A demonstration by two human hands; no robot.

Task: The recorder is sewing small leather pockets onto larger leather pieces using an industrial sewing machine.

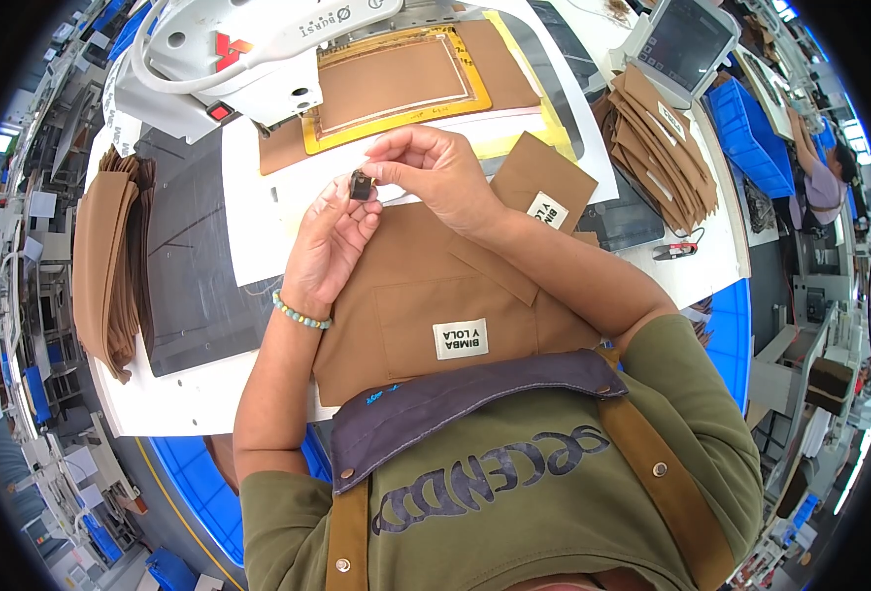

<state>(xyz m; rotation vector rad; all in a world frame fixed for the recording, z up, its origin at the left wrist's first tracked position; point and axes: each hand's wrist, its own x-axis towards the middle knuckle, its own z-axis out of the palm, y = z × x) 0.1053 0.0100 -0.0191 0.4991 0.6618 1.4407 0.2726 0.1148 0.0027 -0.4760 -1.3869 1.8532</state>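
In front of the sewing machine (229, 74), both my hands meet over the table on a small dark, shiny part (361, 186) that looks like a bobbin case. My left hand (333, 234) pinches it from below, palm turned up, a beaded bracelet on the wrist. From the upper right, my right hand (434, 175) has thumb and fingertips closed on its top. Its finer details are too small to make out. Under my forearms lies a brown fabric panel (416, 276) with a white label patch (461, 339). A second labelled brown piece (539, 177) overlaps it at the right.
A yellow clamp frame (475, 89) holds brown fabric beyond my hands. Stacks of brown pieces stand at left (105, 266) and right (662, 148). A screen panel (687, 44), red-handled snips (674, 252) and a blue bin (751, 133) are at right. Another person (828, 182) works farther off.
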